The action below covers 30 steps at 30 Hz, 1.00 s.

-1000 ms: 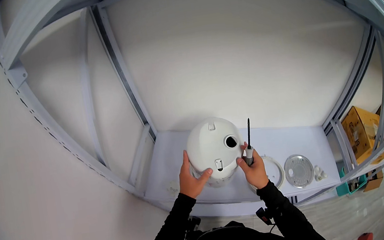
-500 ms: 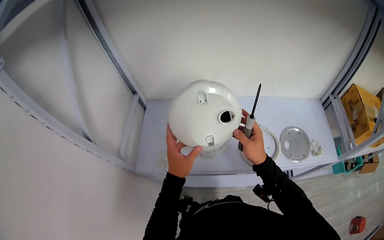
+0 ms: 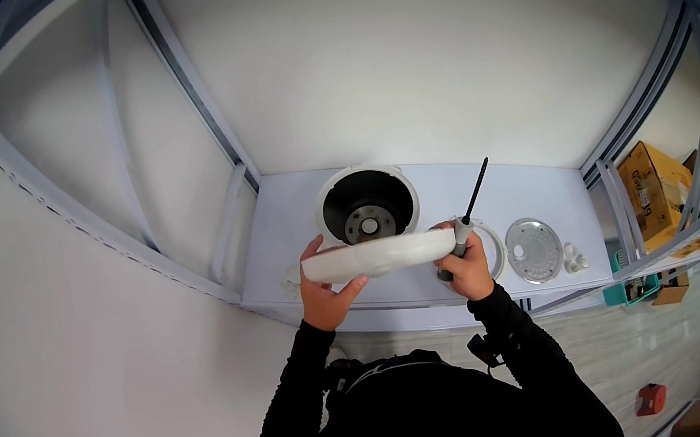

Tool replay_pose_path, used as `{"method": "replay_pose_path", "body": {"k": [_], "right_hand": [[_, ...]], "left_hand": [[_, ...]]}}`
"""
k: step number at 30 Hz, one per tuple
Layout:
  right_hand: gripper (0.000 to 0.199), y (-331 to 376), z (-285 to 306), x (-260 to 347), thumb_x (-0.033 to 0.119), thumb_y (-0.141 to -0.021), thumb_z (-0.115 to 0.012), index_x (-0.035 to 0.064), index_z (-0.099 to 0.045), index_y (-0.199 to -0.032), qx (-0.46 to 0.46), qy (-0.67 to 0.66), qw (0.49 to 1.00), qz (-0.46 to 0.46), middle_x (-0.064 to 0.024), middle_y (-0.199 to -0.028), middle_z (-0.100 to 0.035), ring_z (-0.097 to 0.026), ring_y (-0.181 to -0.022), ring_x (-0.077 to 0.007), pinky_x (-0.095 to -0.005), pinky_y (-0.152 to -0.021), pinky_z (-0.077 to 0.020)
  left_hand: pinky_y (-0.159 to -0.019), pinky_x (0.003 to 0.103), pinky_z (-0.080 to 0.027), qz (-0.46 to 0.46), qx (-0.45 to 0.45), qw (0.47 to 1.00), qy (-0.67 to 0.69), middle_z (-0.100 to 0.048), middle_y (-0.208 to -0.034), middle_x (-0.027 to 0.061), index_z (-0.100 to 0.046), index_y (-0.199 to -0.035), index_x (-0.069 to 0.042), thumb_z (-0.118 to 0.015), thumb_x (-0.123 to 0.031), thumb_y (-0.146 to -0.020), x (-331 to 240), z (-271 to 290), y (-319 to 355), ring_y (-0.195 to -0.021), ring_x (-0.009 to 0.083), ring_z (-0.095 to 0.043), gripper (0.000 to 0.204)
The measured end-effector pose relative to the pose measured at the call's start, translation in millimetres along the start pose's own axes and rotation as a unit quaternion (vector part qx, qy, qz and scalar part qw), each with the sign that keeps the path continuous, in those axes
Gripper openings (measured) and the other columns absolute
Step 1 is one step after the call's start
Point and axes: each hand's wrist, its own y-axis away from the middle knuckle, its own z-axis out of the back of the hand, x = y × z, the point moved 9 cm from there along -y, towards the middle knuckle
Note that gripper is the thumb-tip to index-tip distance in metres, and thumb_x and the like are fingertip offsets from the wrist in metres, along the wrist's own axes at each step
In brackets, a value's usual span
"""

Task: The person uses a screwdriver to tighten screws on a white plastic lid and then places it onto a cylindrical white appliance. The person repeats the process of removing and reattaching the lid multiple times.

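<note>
While the lid (image 3: 378, 257) is held over the tabletop (image 3: 278, 220), at six o'clock from the pot (image 3: 368, 187), left fingers (image 3: 348, 292) close round its nine-o'clock rim, right fingers (image 3: 457, 268) its three-o'clock rim and a screwdriver (image 3: 464, 231). Seemingly light, stiff and slick, it suits rim holds. Far out toward three, a carton (image 3: 655, 186) shows dark lettering.

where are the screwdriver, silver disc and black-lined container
Screwdriver (image 3: 463, 228), head view: upper part of its handle.
Silver disc (image 3: 536, 250), head view: middle of its face.
Black-lined container (image 3: 366, 188), head view: inner back wall.
</note>
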Motion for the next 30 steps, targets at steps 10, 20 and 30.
{"method": "replay_pose_path", "body": {"k": [10,20,30], "right_hand": [[0.033,16,-11,6,0.004,-0.079,-0.081,0.0102,-0.054,-0.097,0.102,0.010,0.993,0.066,-0.0138,-0.121,-0.064,-0.057,-0.127,-0.0343,-0.0509,-0.109,-0.0432],[0.030,33,-5,0,0.004,-0.085,-0.078,0.0110,-0.055,-0.102,0.081,0.002,0.996,0.049,-0.0175,-0.132,-0.061,-0.054,-0.132,-0.0355,-0.0497,-0.109,-0.0444],[0.027,45,-21,13,0.000,-0.083,-0.077,0.0074,-0.055,-0.097,0.075,0.048,0.993,0.078,-0.0167,-0.130,-0.062,-0.057,-0.128,-0.0328,-0.0442,-0.107,-0.0443]], "left_hand": [[-0.110,0.047,-0.047,-0.052,-0.005,0.998,0.034,-0.062,-0.128,0.0130,-0.033,-0.147,-0.007,-0.079,-0.004,-0.085,9,2,21,-0.131,0.0337,-0.057,0.077],[-0.112,0.044,-0.044,-0.037,0.022,0.994,0.098,-0.059,-0.137,0.0142,-0.034,-0.147,-0.003,-0.082,-0.008,-0.083,25,0,39,-0.138,0.0313,-0.051,0.080],[-0.114,0.039,-0.042,0.029,0.016,0.999,-0.003,-0.049,-0.149,0.0112,-0.031,-0.152,-0.003,-0.077,-0.012,-0.088,27,19,57,-0.140,0.0247,-0.047,0.079]]}}
